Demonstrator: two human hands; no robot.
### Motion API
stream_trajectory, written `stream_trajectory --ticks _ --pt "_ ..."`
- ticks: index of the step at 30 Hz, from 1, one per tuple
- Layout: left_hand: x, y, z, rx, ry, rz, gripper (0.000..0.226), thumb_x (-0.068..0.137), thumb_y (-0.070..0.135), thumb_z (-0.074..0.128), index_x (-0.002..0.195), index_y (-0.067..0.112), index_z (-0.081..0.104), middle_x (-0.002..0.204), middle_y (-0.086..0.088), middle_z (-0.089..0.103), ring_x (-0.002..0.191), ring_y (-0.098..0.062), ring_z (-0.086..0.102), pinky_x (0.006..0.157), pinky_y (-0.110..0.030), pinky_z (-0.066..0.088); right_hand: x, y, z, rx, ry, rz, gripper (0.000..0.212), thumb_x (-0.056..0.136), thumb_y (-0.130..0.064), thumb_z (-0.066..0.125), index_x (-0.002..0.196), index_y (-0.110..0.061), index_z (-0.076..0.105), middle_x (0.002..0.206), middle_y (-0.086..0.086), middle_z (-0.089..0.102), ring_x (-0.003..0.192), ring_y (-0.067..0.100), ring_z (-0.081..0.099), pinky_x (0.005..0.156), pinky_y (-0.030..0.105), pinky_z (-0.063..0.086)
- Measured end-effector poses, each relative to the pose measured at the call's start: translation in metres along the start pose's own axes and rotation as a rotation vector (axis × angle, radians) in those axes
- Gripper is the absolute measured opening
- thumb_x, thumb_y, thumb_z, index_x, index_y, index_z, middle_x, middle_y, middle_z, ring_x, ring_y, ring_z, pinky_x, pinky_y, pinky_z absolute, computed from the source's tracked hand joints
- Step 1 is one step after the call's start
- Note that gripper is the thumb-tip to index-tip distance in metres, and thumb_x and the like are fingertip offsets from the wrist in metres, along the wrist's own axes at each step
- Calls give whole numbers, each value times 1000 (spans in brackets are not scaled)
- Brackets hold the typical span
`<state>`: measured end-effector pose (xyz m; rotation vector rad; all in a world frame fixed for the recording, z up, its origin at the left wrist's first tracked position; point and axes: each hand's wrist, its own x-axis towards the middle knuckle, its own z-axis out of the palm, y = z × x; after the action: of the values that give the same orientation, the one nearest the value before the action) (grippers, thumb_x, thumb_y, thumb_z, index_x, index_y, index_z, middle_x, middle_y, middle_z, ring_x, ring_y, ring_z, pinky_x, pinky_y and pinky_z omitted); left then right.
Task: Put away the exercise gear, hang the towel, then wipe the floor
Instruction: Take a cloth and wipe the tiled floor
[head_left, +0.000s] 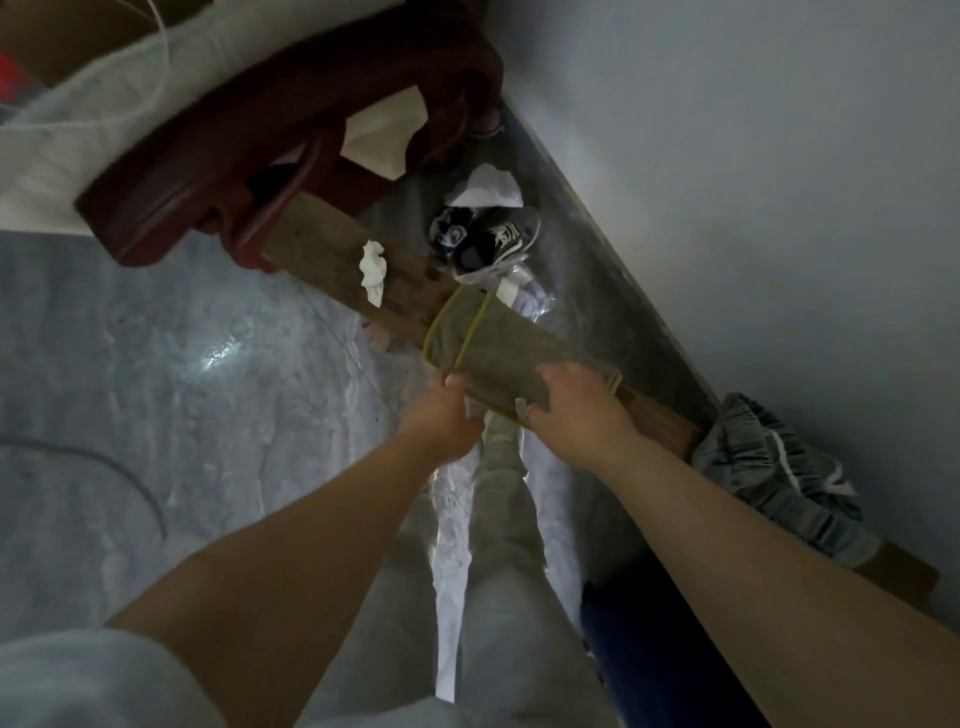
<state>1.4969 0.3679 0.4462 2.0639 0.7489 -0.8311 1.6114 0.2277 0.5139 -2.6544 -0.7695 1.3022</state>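
Note:
A grey-green towel (498, 353) with a yellow hem lies draped over a wooden rail (332, 234) that runs from upper left to lower right. My left hand (441, 415) pinches the towel's near left edge with thumb and fingers. On the towel's near right part rests my right hand (571, 405), fingers bent over the cloth by a small white tag. No exercise gear is identifiable.
A dark red chair (260, 156) stands at the rail's far end. A white tissue (374, 270) lies on the rail. Sneakers (483, 239) and white paper sit by the wall. Grey shorts (779, 467) hang on the rail's near end. A dark cable (130, 473) crosses the marble floor.

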Motion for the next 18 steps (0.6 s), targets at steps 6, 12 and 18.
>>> stream_trajectory --ticks 6,12,18 --pt "14 -5 29 -77 37 -69 84 88 25 68 156 24 18 164 -10 10 144 -37 31 114 -46 37 31 33 41 -171 -34 -3 44 94 -34 58 133 -16 47 136 9 48 124 28 45 101 39 43" --pt "26 -4 43 -226 81 -120 78 91 23 68 155 25 23 163 -5 9 144 -33 30 116 -41 34 40 56 75 -308 78 3 42 87 -35 68 121 -20 50 129 10 47 119 28 46 97 38 44" --pt "33 3 42 -377 162 -219 70 92 24 67 153 15 33 155 -7 28 137 -25 42 114 -45 39 43 62 89 -397 122 -11 39 81 -25 71 113 -19 50 119 10 48 109 27 47 89 41 45"
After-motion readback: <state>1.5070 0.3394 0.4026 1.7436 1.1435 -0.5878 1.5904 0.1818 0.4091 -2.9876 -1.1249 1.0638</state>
